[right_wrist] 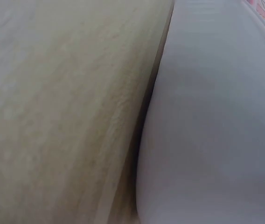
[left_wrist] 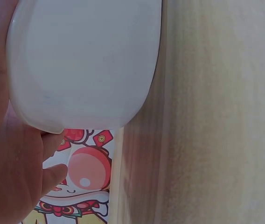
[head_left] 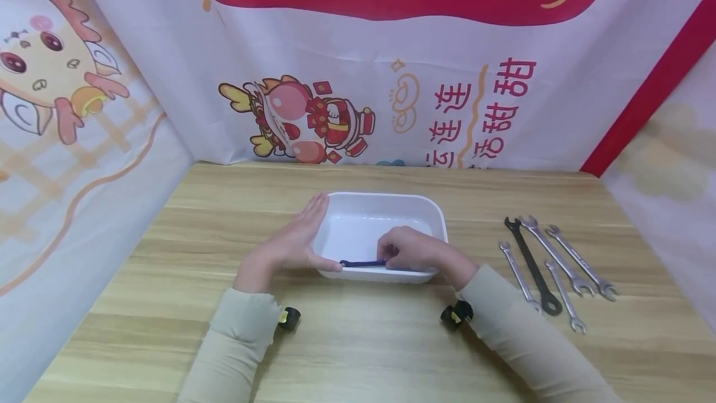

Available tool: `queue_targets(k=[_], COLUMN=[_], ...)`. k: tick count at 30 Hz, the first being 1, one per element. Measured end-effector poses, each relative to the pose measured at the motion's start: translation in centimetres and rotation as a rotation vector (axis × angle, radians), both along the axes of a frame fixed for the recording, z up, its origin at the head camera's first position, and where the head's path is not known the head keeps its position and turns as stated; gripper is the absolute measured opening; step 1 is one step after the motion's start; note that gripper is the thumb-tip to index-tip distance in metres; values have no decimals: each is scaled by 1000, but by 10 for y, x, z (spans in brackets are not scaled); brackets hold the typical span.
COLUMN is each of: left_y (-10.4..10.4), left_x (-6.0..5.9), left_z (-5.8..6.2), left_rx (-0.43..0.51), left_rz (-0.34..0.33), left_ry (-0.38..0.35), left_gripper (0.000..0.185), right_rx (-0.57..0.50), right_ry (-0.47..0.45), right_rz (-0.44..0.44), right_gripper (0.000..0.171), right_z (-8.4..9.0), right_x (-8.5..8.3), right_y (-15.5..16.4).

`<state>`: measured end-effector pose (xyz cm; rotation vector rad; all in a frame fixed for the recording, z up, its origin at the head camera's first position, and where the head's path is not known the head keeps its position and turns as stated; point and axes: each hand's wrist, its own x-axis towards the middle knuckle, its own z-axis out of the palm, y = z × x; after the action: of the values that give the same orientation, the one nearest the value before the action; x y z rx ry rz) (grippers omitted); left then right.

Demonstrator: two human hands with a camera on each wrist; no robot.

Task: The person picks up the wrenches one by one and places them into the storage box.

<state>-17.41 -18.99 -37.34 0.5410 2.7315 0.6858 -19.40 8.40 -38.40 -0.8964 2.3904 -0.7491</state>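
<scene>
A white plastic tray point(head_left: 386, 196) sits in the middle of the wooden table. My left hand point(head_left: 299, 238) lies flat against its left wall with straight fingers, the thumb along the near rim. The left wrist view shows the palm point(left_wrist: 11, 177) pressed to the tray's outer wall point(left_wrist: 86, 60). My right hand point(head_left: 411, 249) reaches over the near rim with curled fingers and grips one end of a slim dark wrench point(head_left: 362, 263) lying low inside the tray. The right wrist view shows only the tray wall point(right_wrist: 216, 130) and the table point(right_wrist: 53, 116), not the hand.
Several wrenches point(head_left: 559, 266), silver ones and a black one point(head_left: 532, 266), lie in a row on the table to the right of the tray. Printed cloth walls point(head_left: 347, 79) close off the back and both sides.
</scene>
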Motion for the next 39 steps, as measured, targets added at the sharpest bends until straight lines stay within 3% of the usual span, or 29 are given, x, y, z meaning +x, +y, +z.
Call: queue_targets(k=[10, 19, 29, 39], left_y=[2, 2, 1, 1], left_x=[2, 1, 2, 1], left_z=[0, -1, 1, 0], left_rx=[2, -2, -3, 4], left_rz=[1, -2, -16, -22], left_ry=[8, 6, 20, 18], left_gripper=[142, 142, 139, 142], right_rx=[39, 43, 52, -7], right_ry=[9, 67, 177, 262], right_rz=[-63, -58, -63, -129], right_gripper=[10, 8, 5, 19], right_z=[0, 3, 17, 40], right_x=[2, 4, 7, 19], right_y=[1, 4, 15, 41])
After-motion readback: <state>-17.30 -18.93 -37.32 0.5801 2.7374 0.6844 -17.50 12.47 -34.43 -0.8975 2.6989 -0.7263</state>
